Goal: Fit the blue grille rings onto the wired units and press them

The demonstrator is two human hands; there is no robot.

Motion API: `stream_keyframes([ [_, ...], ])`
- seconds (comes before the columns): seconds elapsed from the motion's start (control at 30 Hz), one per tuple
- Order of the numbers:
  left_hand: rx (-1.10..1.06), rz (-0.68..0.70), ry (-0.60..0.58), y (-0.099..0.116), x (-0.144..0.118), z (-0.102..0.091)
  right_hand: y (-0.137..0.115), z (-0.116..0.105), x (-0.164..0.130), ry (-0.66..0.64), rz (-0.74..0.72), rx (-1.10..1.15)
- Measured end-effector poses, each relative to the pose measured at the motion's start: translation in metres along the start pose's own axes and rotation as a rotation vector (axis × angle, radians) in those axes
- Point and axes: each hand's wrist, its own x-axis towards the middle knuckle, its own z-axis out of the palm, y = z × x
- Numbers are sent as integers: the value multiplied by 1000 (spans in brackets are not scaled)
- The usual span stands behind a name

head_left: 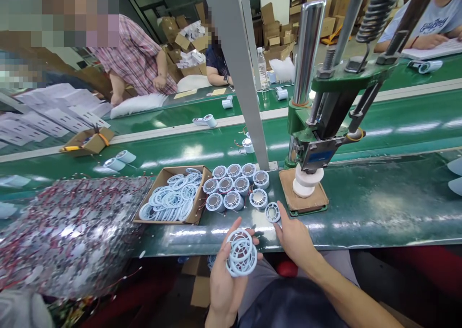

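In the head view my left hand [224, 282] is closed around a small stack of light-blue plastic rings [241, 255] with spokes, held in front of the bench edge. My right hand [296, 239] pinches a round light-blue housing [272, 212] at its right side with thumb and index finger; a ring-shaped top with a silvery centre faces up. Just behind it stand several similar round housings [241, 184] with silver discs in their tops. To their left, a cardboard box [197, 215] holds many loose light-blue rings [169, 198].
A green hand press [317, 145] with a white pressing block [306, 179] over a brown pad [288, 188] stands right of the housings. A grey post [249, 87] rises behind them. Wired metal parts [79, 231] cover the left side. People sit across the green conveyor [173, 150].
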Motion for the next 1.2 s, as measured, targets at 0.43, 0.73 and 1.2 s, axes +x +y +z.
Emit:
stream_keyframes([
  [0.43, -45, -26, 22, 2, 1, -6, -14, -3, -2, 64, -140, -187],
  [0.73, -79, 79, 112, 20, 0, -33, -14, 22, 26, 302, -210, -314],
  [1.2, -126, 214, 365, 47, -7, -41, -70, 64, 29, 277, -1072, -191],
])
